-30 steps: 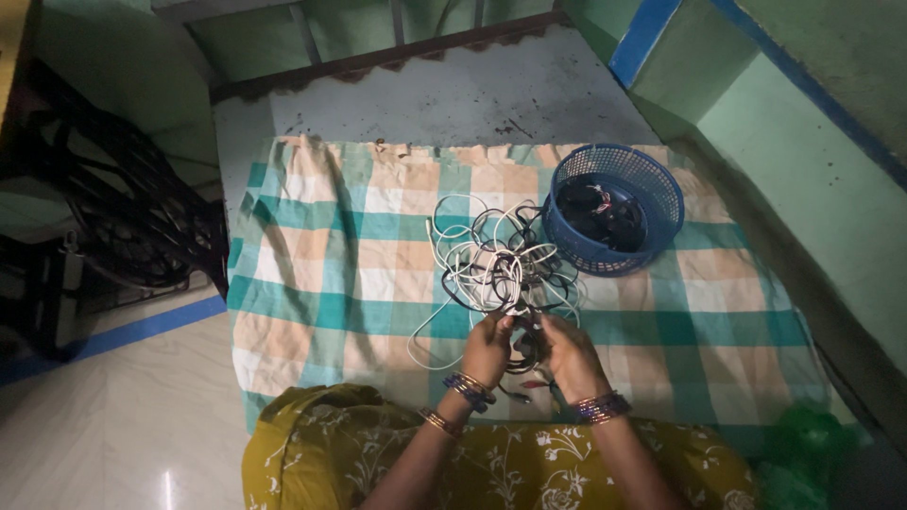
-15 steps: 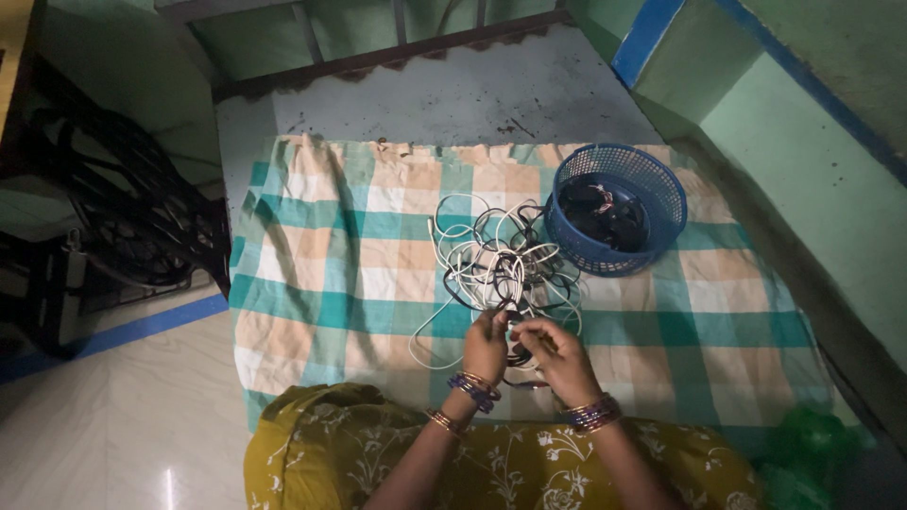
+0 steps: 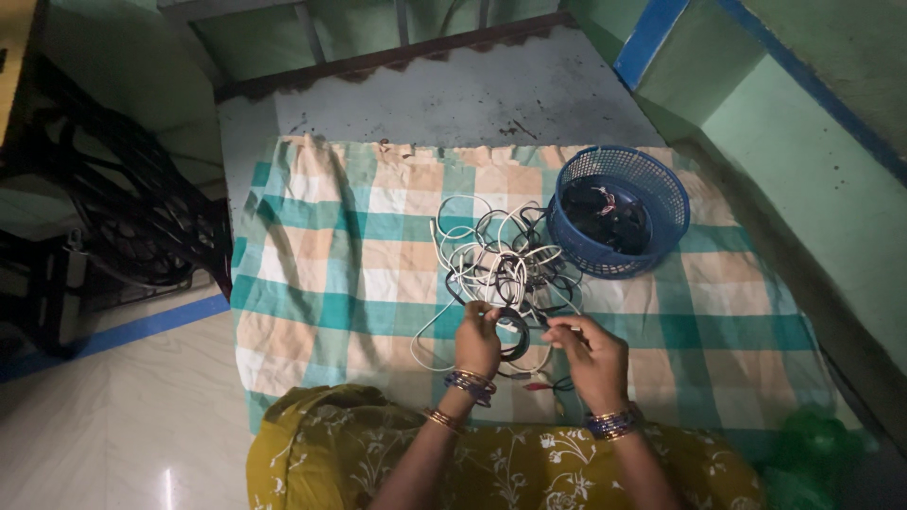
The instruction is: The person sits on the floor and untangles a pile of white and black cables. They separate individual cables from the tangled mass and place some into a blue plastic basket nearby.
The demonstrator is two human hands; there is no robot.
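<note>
While we look down at the checked cloth (image 3: 312,264) in mid-frame, our left hand (image 3: 478,342) has its fingers closed on a black cable coil (image 3: 515,332) at the near edge of the tangle (image 3: 496,260). Our right hand (image 3: 593,357), just right of it, pinches a thin black cable between thumb and forefinger. A blue basket (image 3: 619,208) sits upper right, touching the tangle.

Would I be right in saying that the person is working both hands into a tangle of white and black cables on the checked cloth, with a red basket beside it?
Nearly: the basket is blue, not red, as the head view shows. The rest holds: the left hand and right hand work at the tangle of white and black cables on the checked cloth, with the basket beside it.
</note>
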